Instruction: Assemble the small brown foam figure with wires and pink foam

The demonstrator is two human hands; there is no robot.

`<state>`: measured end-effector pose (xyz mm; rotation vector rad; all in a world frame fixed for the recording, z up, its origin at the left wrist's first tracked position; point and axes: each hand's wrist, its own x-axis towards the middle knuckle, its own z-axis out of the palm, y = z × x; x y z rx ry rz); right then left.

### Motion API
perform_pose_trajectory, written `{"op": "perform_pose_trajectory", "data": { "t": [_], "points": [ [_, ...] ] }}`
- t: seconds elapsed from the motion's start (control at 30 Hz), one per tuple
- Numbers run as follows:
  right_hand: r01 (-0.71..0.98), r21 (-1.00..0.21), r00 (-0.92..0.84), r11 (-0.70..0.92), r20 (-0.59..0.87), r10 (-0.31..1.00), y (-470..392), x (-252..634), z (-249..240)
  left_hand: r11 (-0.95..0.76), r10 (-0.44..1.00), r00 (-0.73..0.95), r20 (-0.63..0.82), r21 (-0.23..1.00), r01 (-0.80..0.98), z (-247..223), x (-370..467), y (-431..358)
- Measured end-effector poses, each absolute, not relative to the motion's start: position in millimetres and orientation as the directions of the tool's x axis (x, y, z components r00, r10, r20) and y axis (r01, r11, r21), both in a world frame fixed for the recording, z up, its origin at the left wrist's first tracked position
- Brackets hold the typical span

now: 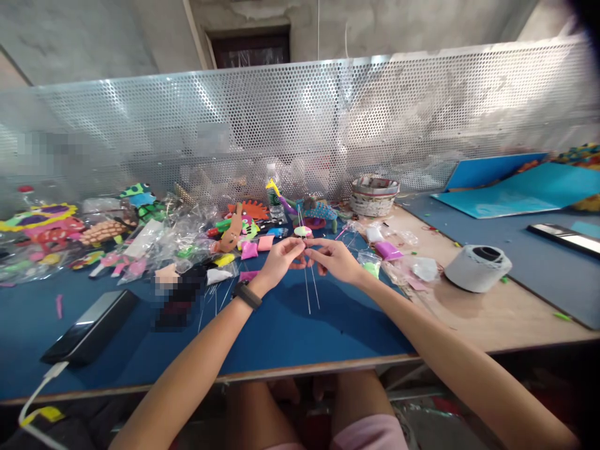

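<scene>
silvery rods (pixel 307 294) are pinched by left hand (pixel 284 255) and right hand (pixel 335 257) below the pale piece (pixel 302 231). slackening could drop them.

Arms (pixel 199 365) forward, left hand (pixel 281 257) beside right hand (pixel 338 259), fingers (pixel 319 242) pinched

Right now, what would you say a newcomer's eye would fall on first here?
Probably the left hand and right hand, close together over the middle of the blue table with thin rods between them. Colourful toys and clear plastic bags crowd the table's left side. A white roll sits on pale wood to the right.
</scene>
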<state>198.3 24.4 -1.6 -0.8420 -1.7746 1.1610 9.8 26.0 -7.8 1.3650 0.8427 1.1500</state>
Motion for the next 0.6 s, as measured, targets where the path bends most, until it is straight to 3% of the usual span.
{"op": "perform_pose_trajectory", "data": {
  "t": [0.33,0.6],
  "points": [
    [0.161,-0.907,-0.408,0.389,0.297,0.863,32,205,-7,-0.166,0.928,0.310,0.204,0.975,-0.146,-11,9,29],
    [0.296,-0.826,-0.458,0.479,0.317,0.830,37,210,-2,-0.215,0.945,0.235,0.226,0.974,-0.070,-16,6,35]
  ]
}}
